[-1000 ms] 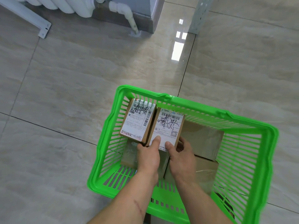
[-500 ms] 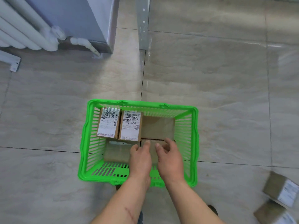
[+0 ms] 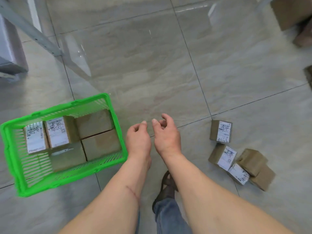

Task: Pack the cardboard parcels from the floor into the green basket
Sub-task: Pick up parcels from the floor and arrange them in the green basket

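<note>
basket [image 3: 10, 149]: green slatted plastic, rectangular, on the floor at left; long axis runs left to right, tilted a little up toward the right.
parcels in basket: two labelled boxes [image 3: 46, 134] stand side by side at the back left, white labels facing up; two plain boxes [image 3: 98, 134] lie against the right wall, one behind the other; a taped box [image 3: 67, 157] sits in front.
loose parcels [image 3: 236, 157]: brown cardboard blocks with white labels, on the floor at right, well apart from the basket; one [image 3: 220, 131] stands alone, the others cluster, touching and skewed at different angles.
left hand [image 3: 138, 141]: empty, over the floor, fingers curled loosely and apart.
right hand [image 3: 166, 135]: empty, just beside the left, fingers half curled and apart.
floor [image 3: 152, 65]: glossy grey tiles with dark grout lines.
</note>
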